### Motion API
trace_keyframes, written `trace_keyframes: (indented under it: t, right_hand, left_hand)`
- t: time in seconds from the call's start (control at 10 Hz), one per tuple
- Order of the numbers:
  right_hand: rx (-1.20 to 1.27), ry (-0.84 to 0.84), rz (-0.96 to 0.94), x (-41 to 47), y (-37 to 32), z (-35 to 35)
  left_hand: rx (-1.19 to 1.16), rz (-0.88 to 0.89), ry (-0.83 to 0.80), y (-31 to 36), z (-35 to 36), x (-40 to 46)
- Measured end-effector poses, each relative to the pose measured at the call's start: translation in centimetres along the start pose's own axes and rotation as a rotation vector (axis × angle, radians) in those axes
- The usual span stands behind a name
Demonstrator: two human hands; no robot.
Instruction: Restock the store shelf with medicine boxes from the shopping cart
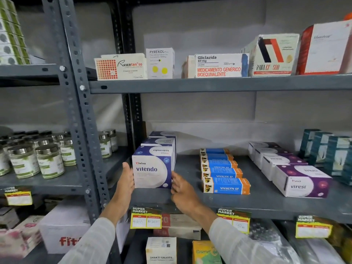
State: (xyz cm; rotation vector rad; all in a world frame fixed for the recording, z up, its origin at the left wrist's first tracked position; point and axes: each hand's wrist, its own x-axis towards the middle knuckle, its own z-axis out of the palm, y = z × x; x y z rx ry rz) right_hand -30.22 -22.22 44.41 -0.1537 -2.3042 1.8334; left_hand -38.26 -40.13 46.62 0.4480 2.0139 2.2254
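White-purple Vitendo box (152,168) upright on shelf (247,202); left hand (124,184) flat against side, right hand (183,189) open beside it, no grip.

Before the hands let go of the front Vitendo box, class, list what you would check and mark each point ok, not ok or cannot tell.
1. Front Vitendo box stands flat on the middle shelf: ok.
2. It lines up with the Vitendo boxes behind it: ok.
3. Label faces outward and upright: ok.
4. Left hand touches the box's side: ok.
5. Right hand has a firm grip: cannot tell, fingers blurred.
6. Clear gap to the Vivalyn EF row: ok.
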Motion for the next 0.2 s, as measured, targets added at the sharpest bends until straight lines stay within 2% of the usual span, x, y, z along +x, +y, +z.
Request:
trace_keyframes:
  t: [0.1, 0.2]
  right_hand:
    - [0.035, -0.041, -0.014, -1.3, -1.0, -0.7]
    - [0.053, 0.037, -0.086, -2.8, -2.2, -2.6]
  left_hand:
    - [-0.111, 0.013, 0.088, -0.1, 0.0, -0.2]
    - [-0.094, 0.075, 0.396, -0.9, -0.2, -0.2]
